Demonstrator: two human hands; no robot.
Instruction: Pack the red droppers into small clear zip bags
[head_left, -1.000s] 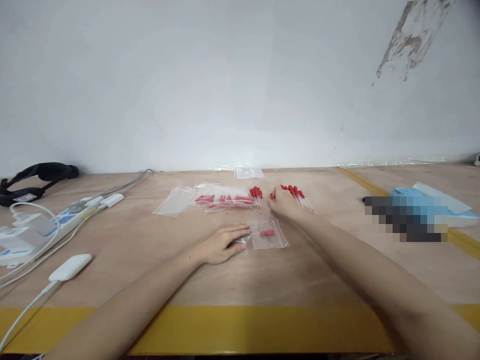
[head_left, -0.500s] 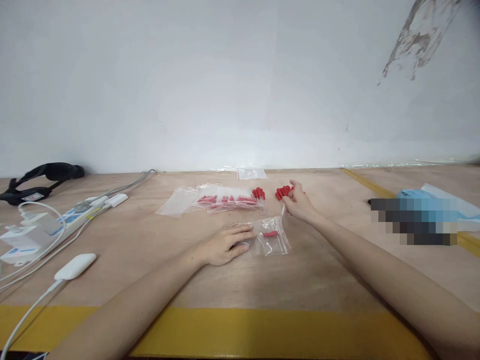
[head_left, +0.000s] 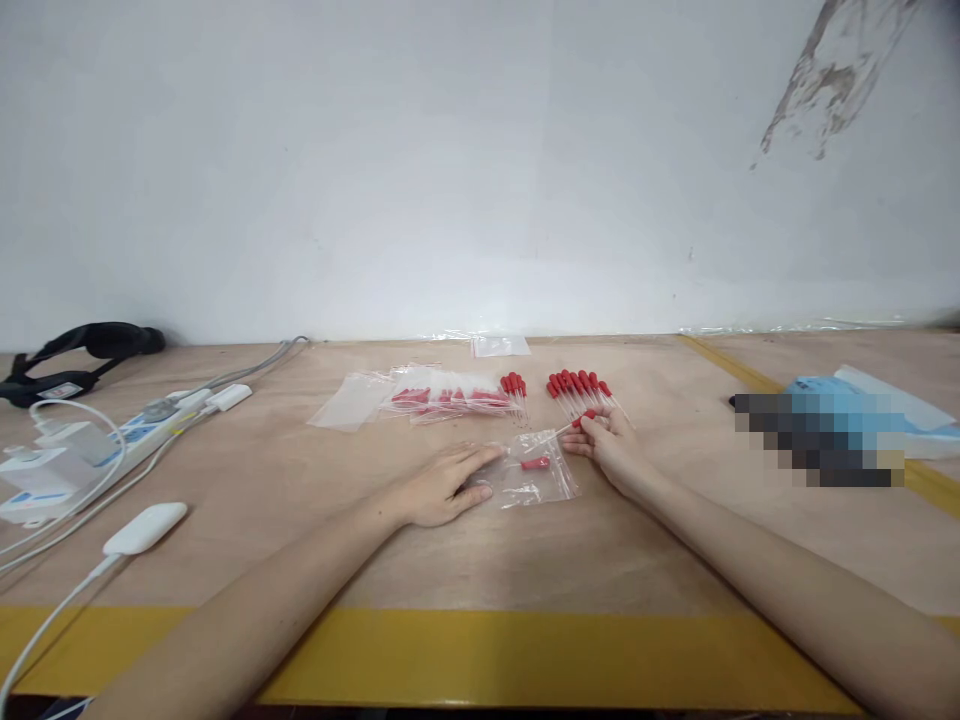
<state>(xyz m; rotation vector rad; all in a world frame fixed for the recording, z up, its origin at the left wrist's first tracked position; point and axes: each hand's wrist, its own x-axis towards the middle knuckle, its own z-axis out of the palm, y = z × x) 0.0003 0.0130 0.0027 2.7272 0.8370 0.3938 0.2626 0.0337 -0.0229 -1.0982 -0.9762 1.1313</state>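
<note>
My left hand (head_left: pixel 442 485) lies flat on the left edge of a small clear zip bag (head_left: pixel 536 478) that holds one red-bulbed dropper (head_left: pixel 534 463). My right hand (head_left: pixel 611 445) pinches another red-bulbed glass dropper (head_left: pixel 577 424) by its bulb, its clear tip pointing left at the bag's mouth. Just behind my right hand lies a loose row of several red-bulbed droppers (head_left: pixel 577 385). A smaller bunch of droppers (head_left: pixel 514 384) sits to the left of that row.
A pile of filled clear bags (head_left: pixel 442 398) and an empty bag (head_left: pixel 349 402) lie further back. A power strip with white cables (head_left: pixel 112 445) is at the left, a black strap (head_left: pixel 82 345) at the far left, blue packaging (head_left: pixel 870 400) at the right. Yellow tape (head_left: pixel 525 660) edges the table.
My right hand came back from the loose row of droppers with one dropper and now holds it at the bag's opening. My left hand stayed on the bag.
</note>
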